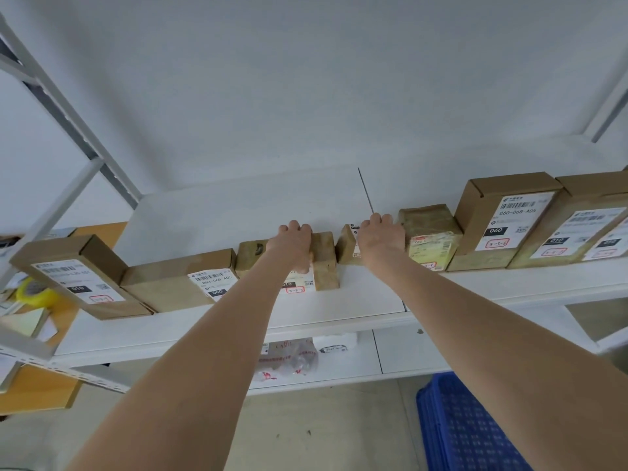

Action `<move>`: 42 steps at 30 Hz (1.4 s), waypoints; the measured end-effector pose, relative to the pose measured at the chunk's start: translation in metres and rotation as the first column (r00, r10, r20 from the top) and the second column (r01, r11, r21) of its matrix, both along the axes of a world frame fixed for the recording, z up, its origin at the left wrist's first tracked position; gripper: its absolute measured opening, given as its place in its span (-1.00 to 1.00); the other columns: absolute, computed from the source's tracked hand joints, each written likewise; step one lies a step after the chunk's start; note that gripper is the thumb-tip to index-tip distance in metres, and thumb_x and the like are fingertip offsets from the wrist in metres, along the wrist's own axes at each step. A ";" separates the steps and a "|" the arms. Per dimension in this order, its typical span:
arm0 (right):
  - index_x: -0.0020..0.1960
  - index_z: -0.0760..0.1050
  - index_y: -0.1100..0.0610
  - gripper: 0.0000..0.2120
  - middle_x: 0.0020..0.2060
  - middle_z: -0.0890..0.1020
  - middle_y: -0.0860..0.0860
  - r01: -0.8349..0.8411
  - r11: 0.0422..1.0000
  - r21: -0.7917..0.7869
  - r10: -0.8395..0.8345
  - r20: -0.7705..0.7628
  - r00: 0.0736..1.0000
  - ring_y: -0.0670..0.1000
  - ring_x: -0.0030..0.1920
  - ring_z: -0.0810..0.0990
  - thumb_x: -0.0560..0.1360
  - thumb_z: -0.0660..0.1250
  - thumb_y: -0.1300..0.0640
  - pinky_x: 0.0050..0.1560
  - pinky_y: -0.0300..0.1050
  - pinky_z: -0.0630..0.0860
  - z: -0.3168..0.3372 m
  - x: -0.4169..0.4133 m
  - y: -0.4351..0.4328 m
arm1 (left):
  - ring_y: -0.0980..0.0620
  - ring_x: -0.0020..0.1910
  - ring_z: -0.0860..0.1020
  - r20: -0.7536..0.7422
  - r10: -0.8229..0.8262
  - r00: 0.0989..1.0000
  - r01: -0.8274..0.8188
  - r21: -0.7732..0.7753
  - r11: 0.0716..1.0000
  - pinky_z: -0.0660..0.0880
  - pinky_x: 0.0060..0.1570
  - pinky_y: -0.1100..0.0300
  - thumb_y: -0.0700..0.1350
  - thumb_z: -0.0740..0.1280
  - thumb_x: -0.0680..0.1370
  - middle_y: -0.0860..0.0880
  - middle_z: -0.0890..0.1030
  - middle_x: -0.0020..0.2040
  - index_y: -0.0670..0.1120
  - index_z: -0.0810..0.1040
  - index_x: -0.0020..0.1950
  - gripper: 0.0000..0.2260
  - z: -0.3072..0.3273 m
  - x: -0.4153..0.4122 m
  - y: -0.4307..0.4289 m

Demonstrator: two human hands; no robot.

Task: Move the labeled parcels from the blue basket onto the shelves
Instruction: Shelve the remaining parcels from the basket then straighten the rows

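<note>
A row of brown labeled parcels stands along the white shelf [238,212]. My left hand [292,243] grips the top of a tape-wrapped parcel [326,263] near the middle of the row, fingers curled over its far edge. My right hand [382,237] grips a smaller parcel [346,246] just to the right, which leans beside a yellow-labeled parcel [430,239]. A narrow gap separates the two held parcels. Only a corner of the blue basket [469,430] shows, on the floor at the lower right; its inside is hidden.
More cardboard boxes stand at the left [78,277], [176,283] and right [499,219], [577,226] of the row. A lower shelf holds a plastic-bagged packet [292,362]. A yellow tape roll [34,292] lies on a wooden table at far left. Grey shelf uprights frame both sides.
</note>
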State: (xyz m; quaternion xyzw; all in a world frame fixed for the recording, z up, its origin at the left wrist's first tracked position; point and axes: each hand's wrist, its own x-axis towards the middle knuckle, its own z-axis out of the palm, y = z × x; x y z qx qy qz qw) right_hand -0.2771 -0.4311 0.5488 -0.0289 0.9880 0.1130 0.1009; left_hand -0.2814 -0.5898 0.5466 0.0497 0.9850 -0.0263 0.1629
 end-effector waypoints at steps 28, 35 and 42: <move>0.45 0.17 0.03 -0.39 0.36 0.23 0.14 -0.043 0.995 -0.085 0.040 -0.041 0.998 0.26 0.37 0.20 0.46 0.28 0.28 0.25 0.18 0.36 0.000 -0.005 0.072 | -0.11 0.30 0.34 -0.040 -0.045 0.998 0.043 -0.044 0.998 0.45 -0.03 0.06 -0.25 0.34 0.46 -0.10 0.32 0.30 -0.14 0.23 0.42 -0.44 -0.004 0.006 0.045; 0.45 0.17 0.00 -0.36 0.35 0.28 0.11 -0.083 0.993 -0.080 0.078 -0.063 0.995 0.21 0.33 0.28 0.45 0.31 0.27 0.17 0.06 0.39 0.001 0.005 0.073 | -0.10 0.32 0.32 -0.027 -0.018 0.999 0.017 -0.036 0.999 0.47 0.04 0.03 -0.25 0.33 0.46 -0.09 0.30 0.33 -0.11 0.18 0.46 -0.40 -0.004 0.009 0.042; 0.53 -0.05 0.01 -0.01 0.50 0.02 0.16 -0.069 0.982 -0.177 0.064 -0.034 0.997 0.23 0.51 -0.03 0.32 0.50 -0.11 0.45 0.16 0.09 0.009 0.017 0.085 | -0.12 0.30 0.35 -0.040 -0.086 0.996 0.086 0.005 0.996 0.41 0.15 0.00 0.01 0.48 0.36 -0.12 0.34 0.30 -0.13 0.17 0.41 -0.25 0.017 0.008 0.070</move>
